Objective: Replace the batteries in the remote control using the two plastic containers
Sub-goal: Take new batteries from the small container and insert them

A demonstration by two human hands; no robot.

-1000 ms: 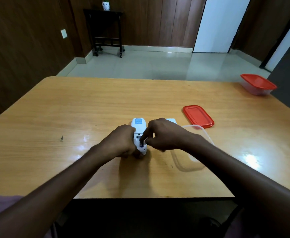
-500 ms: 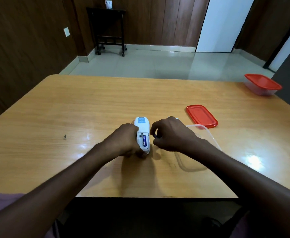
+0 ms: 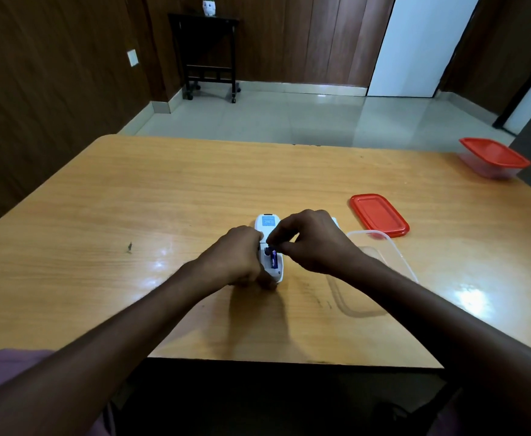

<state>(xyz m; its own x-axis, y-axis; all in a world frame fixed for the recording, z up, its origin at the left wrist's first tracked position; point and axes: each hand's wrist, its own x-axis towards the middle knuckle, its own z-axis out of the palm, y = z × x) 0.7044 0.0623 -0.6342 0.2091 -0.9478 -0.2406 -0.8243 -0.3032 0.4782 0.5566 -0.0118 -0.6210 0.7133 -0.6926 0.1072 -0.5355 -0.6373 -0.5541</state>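
Note:
A white remote control lies back-up on the wooden table with its battery compartment uncovered. My left hand grips the remote's left side and near end. My right hand reaches over from the right, and its fingertips pinch the far end of a blue battery that sits tilted in the compartment. An open clear plastic container stands just right of my right wrist. Its red lid lies flat beyond it. A second container with a red lid on sits at the far right.
A small white piece peeks out behind my right hand. A dark speck marks the table on the left. Beyond the table lie a tiled floor, a dark side table and a white door.
My right hand has come back left from beside the remote to over the compartment, and its fingertips now pinch the battery's far end. My left hand keeps its grip.

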